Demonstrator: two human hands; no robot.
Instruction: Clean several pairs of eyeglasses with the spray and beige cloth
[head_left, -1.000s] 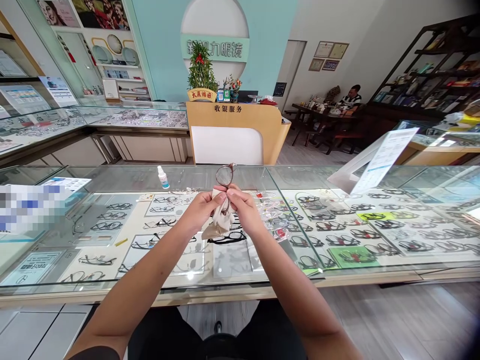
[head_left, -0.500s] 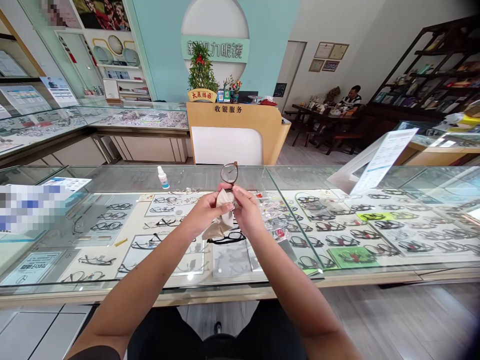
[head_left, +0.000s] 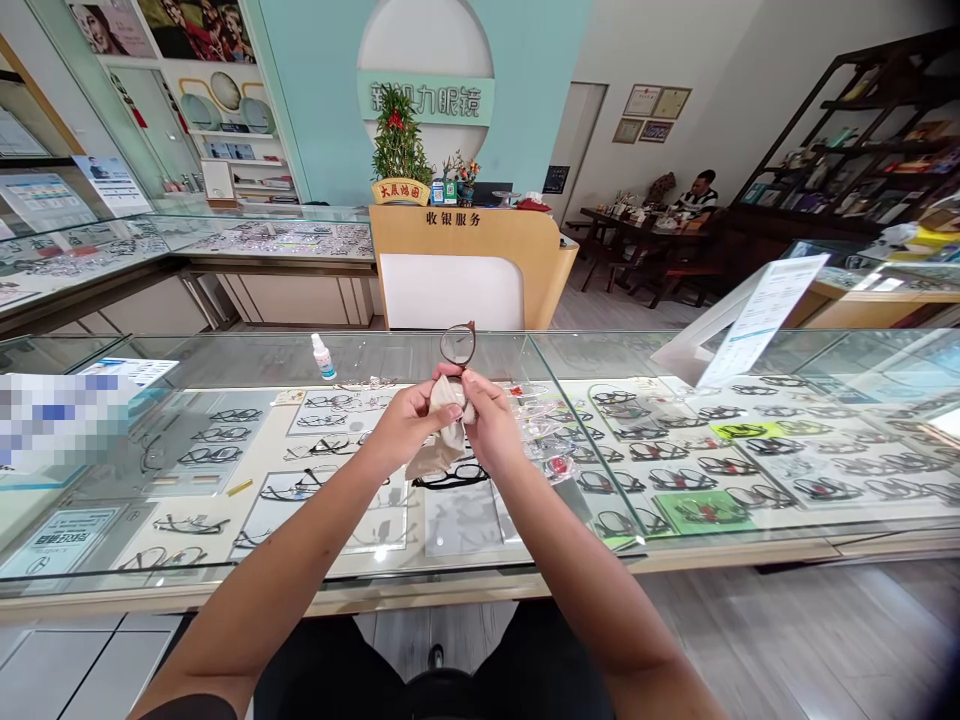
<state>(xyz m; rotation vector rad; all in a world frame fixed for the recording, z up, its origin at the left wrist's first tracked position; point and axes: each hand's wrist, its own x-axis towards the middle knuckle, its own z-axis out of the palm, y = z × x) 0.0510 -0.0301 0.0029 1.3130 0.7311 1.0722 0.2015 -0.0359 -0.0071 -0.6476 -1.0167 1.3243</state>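
Observation:
Above the glass display counter (head_left: 570, 360) I hold a pair of brown-framed glasses (head_left: 458, 345) upright, one lens sticking out over my fingers. My left hand (head_left: 409, 420) is closed on a beige cleaning cloth (head_left: 439, 430) that wraps the lower part of the glasses and hangs down below. My right hand (head_left: 491, 420) pinches the glasses through the cloth from the right. The two hands touch each other. The lower lens is hidden by the cloth.
A small white spray bottle (head_left: 323, 357) stands on the counter to the left. Many spectacle frames lie under the glass. A tilted white leaflet stand (head_left: 754, 320) sits at the right. A wooden cashier desk (head_left: 469, 265) is behind, and a person (head_left: 697, 195) sits at a far table.
The glasses turned and rose slightly from a second ago, and the cloth moved higher between my fingers. The hands stayed over the same part of the counter.

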